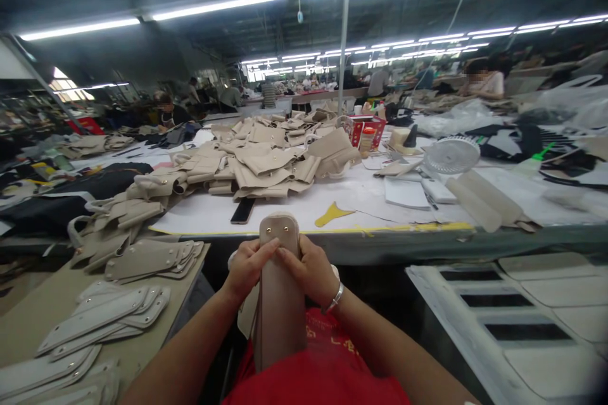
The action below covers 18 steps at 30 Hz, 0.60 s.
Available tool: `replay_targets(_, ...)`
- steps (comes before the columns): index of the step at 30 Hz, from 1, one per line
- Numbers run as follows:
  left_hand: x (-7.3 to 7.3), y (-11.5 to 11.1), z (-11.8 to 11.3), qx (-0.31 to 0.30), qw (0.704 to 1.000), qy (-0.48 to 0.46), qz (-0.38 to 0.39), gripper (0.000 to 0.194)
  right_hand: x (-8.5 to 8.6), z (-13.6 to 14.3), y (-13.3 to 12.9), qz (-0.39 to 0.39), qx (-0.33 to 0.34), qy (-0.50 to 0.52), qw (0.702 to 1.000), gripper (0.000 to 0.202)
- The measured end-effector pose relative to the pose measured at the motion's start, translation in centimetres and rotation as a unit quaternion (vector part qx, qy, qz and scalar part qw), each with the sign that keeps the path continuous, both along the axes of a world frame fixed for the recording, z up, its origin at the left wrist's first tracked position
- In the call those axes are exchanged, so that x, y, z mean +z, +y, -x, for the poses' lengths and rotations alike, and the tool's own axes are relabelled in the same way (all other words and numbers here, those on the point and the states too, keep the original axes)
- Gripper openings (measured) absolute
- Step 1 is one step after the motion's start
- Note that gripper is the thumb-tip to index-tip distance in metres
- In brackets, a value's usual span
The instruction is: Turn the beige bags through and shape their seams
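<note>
Both hands grip a long taupe leather panel with a rounded end and two metal rivets, held upright in front of the red clothing. My left hand wraps its left edge, thumb pressed on the face below the rivets. My right hand, with a silver bracelet at the wrist, closes on the right edge the same way. The thumbs almost meet. Another pale piece shows behind the panel's lower left; how it is joined, I cannot tell. Beyond the hands, a yellow cut-out piece and a phone lie on the table.
A big heap of beige leather pieces covers the table's middle. Riveted strips lie on a board at left. A rack with pale panels stands at right. A clear round container and white pads sit at back right.
</note>
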<state>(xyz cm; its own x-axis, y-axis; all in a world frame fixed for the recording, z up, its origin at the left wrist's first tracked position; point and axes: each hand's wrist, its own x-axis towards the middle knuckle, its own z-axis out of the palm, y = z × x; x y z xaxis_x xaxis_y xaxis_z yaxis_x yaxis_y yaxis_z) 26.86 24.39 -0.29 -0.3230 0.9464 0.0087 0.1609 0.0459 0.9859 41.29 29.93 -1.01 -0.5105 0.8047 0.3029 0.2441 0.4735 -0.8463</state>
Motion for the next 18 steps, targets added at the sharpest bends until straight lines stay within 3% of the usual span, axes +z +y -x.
replay_targets(5, 0.7, -0.6, -0.4, -0.001, 0.996, 0.085, -0.01, 0.041, -0.3, -0.1, 0.2, 0.05, 0.05, 0.129, 0.989, 0.028)
replay_targets(9, 0.9, -1.3, -0.1, -0.081, 0.987, 0.129, -0.049, 0.035, -0.3, -0.5, 0.3, 0.117, 0.086, 0.219, 0.965, 0.028)
replay_targets(13, 0.5, -1.2, 0.2, -0.141, 0.981, 0.108, -0.082, 0.037, -0.3, -0.7, 0.7, 0.214, 0.139, 0.289, 0.923, 0.028)
replay_targets(18, 0.5, -0.4, -0.6, -0.157, 0.979, 0.057, -0.119, 0.046, -0.1, -0.9, 1.5, 0.322, 0.188, 0.326, 0.869, 0.028)
